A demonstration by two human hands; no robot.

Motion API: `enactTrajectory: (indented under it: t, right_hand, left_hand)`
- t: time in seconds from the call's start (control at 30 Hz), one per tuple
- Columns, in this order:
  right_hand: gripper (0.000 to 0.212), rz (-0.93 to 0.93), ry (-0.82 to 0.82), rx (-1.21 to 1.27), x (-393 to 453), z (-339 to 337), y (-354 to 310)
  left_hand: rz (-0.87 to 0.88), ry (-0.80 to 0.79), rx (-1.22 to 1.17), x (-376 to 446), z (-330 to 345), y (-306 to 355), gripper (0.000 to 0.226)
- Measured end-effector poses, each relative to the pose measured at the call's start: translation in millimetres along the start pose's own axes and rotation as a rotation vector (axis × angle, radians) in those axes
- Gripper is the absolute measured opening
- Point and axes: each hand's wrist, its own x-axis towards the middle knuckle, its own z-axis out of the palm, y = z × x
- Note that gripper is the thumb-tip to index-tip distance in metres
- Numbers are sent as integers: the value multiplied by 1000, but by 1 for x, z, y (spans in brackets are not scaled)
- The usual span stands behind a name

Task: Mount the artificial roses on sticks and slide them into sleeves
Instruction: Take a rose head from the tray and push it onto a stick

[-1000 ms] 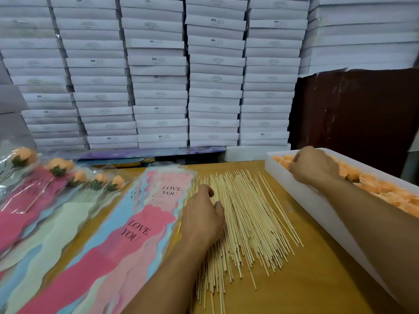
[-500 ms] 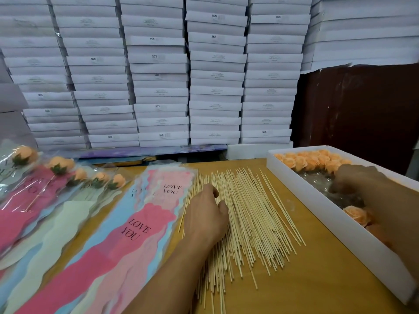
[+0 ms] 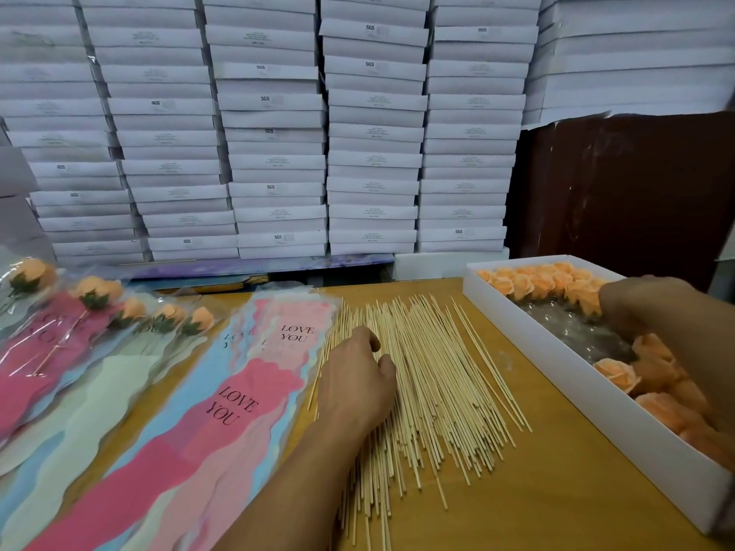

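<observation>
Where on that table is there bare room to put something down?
Bare wood shows between the sticks and the white box of roses, widening toward the near edge below the stick ends. Left of the left hand, empty sleeves and finished roses crowd the surface.

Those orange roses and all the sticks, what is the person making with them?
They are making wrapped roses. The left hand rests on the pile of wooden sticks, while the right hand reaches into the white box of orange roses. Empty "LOVE YOU" sleeves wait beside the sticks, and finished sleeved roses lie at far left.
</observation>
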Motion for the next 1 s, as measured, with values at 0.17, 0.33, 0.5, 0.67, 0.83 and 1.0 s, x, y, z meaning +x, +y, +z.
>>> enactTrajectory:
  t: [0.17, 0.33, 0.5, 0.67, 0.83, 1.0]
  right_hand:
    - [44, -11, 28, -24, -8, 3, 10]
    - [33, -29, 91, -6, -10, 0, 19]
    - [30, -12, 94, 83, -12, -8, 22]
    - [24, 43, 200, 330, -8, -29, 19]
    - [8, -6, 325, 745, -17, -64, -7]
    - [23, -258, 194, 1030, -67, -98, -52]
  left_hand:
    - [-10, -11, 1, 0, -1, 1, 15]
    - [0, -18, 18, 0, -1, 0, 14]
    - [0, -17, 21, 0, 0, 0, 14]
    - [0, -2, 7, 0, 0, 0, 14]
    - [40, 41, -96, 0, -2, 1, 14]
    - [129, -41, -395, -1, -3, 4, 41]
